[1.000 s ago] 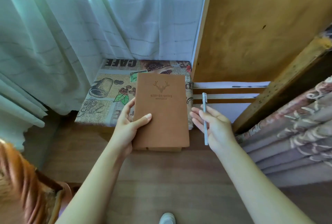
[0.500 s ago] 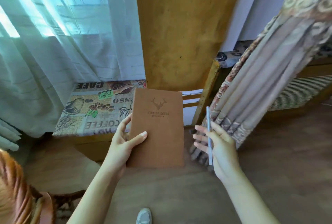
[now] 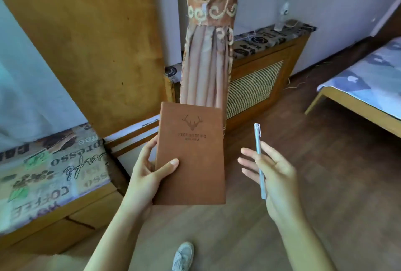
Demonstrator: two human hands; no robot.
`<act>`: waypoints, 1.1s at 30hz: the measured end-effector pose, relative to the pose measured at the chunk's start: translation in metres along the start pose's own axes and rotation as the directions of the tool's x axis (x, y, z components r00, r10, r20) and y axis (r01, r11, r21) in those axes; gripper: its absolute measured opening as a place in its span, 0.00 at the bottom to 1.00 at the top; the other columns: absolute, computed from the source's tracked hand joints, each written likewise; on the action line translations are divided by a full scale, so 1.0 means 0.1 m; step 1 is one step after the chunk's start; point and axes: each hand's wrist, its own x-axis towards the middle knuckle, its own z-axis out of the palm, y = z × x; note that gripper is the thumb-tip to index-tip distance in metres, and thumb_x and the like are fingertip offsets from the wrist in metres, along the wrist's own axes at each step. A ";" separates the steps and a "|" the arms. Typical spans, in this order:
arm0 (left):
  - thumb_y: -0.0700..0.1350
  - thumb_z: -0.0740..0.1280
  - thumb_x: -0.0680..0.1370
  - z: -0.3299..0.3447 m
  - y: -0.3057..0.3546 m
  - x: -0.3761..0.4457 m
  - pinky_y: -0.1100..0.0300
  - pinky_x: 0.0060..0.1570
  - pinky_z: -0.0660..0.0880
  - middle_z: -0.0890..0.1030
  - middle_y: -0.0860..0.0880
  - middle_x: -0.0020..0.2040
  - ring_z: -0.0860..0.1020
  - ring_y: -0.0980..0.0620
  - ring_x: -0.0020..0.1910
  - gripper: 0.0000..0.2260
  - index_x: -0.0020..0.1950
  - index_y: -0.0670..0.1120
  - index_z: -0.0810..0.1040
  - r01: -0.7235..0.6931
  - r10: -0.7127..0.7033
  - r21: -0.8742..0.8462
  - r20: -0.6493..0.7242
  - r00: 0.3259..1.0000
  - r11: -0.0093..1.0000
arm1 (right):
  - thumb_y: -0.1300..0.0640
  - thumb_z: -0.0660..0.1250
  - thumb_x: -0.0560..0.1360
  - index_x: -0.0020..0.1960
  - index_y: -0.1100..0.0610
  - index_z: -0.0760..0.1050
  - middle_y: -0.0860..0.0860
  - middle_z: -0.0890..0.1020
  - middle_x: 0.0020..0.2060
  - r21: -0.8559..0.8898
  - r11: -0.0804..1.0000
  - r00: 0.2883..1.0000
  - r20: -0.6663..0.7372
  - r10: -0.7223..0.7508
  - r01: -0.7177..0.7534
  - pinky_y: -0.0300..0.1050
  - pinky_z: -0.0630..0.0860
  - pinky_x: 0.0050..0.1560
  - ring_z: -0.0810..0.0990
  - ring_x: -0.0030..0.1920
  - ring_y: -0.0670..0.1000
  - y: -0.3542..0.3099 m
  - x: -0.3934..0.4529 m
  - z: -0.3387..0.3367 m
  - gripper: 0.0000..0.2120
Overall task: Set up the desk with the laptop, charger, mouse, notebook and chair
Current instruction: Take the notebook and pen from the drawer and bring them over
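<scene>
A brown notebook with a stamped deer head and lettering on its cover is held flat in front of me. My left hand grips its left edge, thumb lying on the cover and fingers underneath. To the right, my right hand holds a pale blue pen, which lies across the palm and fingers with its clip end pointing away from me. The two hands are apart. No laptop, charger, mouse or desk shows in this view.
A low wooden bench with a coffee-print cover stands at the left. A tied patterned curtain hangs ahead, beside a wooden board and a slatted wooden cabinet. A bed corner is at the right. My shoe stands on the wooden floor.
My view has swung right: the bench and sheer curtain slid left, and the tied curtain, cabinet and bed came into sight. Both hands keep the notebook and pen.
</scene>
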 end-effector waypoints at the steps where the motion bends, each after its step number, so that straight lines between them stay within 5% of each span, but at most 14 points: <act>1: 0.45 0.77 0.70 0.11 -0.01 0.09 0.35 0.49 0.78 0.83 0.41 0.57 0.82 0.35 0.52 0.29 0.66 0.62 0.70 0.023 -0.024 0.004 0.040 0.999 1.000 | 0.65 0.62 0.78 0.66 0.56 0.72 0.56 0.86 0.47 -0.009 1.000 0.999 -0.040 -0.022 0.022 0.43 0.82 0.39 0.85 0.46 0.58 -0.03 0.01 -0.10 0.17; 5: 0.43 0.76 0.71 0.56 -0.03 0.49 0.36 0.51 0.78 0.81 0.40 0.59 0.81 0.35 0.54 0.28 0.66 0.62 0.70 0.087 -0.088 0.015 0.173 0.981 0.996 | 0.66 0.62 0.78 0.63 0.53 0.74 0.56 0.86 0.46 -0.032 0.995 0.976 -0.198 -0.094 0.090 0.42 0.82 0.38 0.86 0.44 0.57 -0.15 0.15 -0.43 0.16; 10: 0.41 0.73 0.72 1.16 -0.07 1.13 0.51 0.41 0.82 0.83 0.42 0.56 0.83 0.38 0.50 0.28 0.67 0.62 0.69 0.098 -0.110 0.053 0.307 0.945 0.994 | 0.66 0.62 0.78 0.66 0.57 0.73 0.56 0.86 0.44 -0.034 0.988 0.914 -0.376 -0.149 0.148 0.43 0.82 0.37 0.86 0.43 0.57 -0.33 0.51 -0.74 0.17; 14: 0.41 0.73 0.71 1.68 -0.14 1.69 0.49 0.49 0.81 0.82 0.46 0.59 0.81 0.43 0.56 0.27 0.67 0.60 0.71 0.037 -0.069 0.084 0.419 0.905 0.996 | 0.65 0.61 0.79 0.65 0.56 0.73 0.56 0.86 0.43 -0.069 0.983 0.858 -0.480 -0.184 0.172 0.44 0.82 0.35 0.86 0.42 0.57 -0.50 0.84 -0.97 0.16; 17: 0.39 0.72 0.73 2.08 -0.23 2.05 0.54 0.47 0.81 0.83 0.51 0.58 0.82 0.47 0.56 0.29 0.70 0.56 0.69 0.028 -0.075 0.096 0.530 0.845 0.995 | 0.64 0.62 0.79 0.64 0.54 0.73 0.56 0.86 0.43 -0.082 0.976 0.793 -0.572 -0.210 0.200 0.43 0.81 0.34 0.86 0.42 0.57 -0.60 1.02 -1.18 0.15; 23: 0.41 0.73 0.68 2.93 -0.46 2.38 0.52 0.51 0.81 0.82 0.46 0.60 0.81 0.45 0.58 0.29 0.66 0.59 0.72 0.114 -0.175 0.136 0.639 0.749 0.984 | 0.64 0.62 0.79 0.64 0.55 0.73 0.54 0.87 0.43 -0.111 0.965 0.602 -0.763 -0.237 0.239 0.41 0.80 0.33 0.86 0.41 0.56 -0.73 1.04 -1.77 0.15; 28: 0.42 0.73 0.67 3.71 -0.74 2.42 0.62 0.43 0.80 0.84 0.53 0.56 0.82 0.51 0.55 0.32 0.69 0.56 0.69 0.122 -0.217 0.182 0.721 0.657 0.976 | 0.64 0.62 0.78 0.64 0.58 0.73 0.54 0.87 0.42 -0.126 0.960 0.446 -0.865 -0.230 0.250 0.40 0.79 0.32 0.86 0.39 0.54 -0.85 0.96 -2.31 0.15; 33: 0.39 0.72 0.71 4.54 -1.03 2.38 0.60 0.47 0.81 0.84 0.52 0.56 0.82 0.52 0.55 0.30 0.70 0.55 0.69 0.098 -0.239 0.224 0.779 0.579 0.970 | 0.65 0.61 0.78 0.63 0.56 0.73 0.56 0.86 0.44 -0.110 0.954 0.381 -0.899 -0.215 0.277 0.42 0.80 0.34 0.86 0.41 0.56 -1.03 0.96 -2.93 0.14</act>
